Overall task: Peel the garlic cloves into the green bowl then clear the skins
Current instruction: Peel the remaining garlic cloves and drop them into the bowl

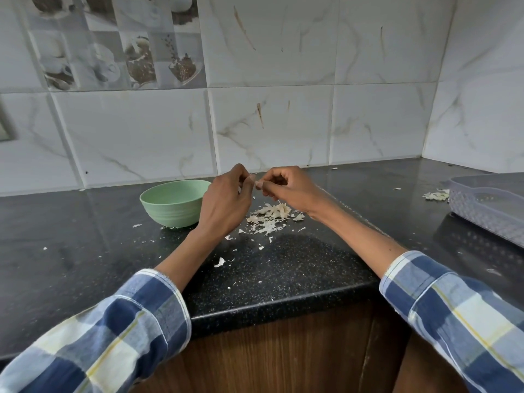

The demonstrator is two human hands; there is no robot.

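Observation:
A pale green bowl (170, 204) stands on the black counter, left of my hands; its inside is hidden from this angle. My left hand (226, 198) and my right hand (286, 188) meet above the counter, fingertips together, pinching a small pale garlic clove (256, 181) between them. Most of the clove is covered by my fingers. A heap of papery garlic skins (270, 218) lies on the counter just below my right hand, with small flakes scattered toward the front edge.
A translucent lilac basket (487, 207) sits at the far right, with a small pile of skins (436, 195) beside it. The tiled wall rises behind the counter and turns a corner at the right. The counter's rounded front edge (283, 307) runs below my forearms.

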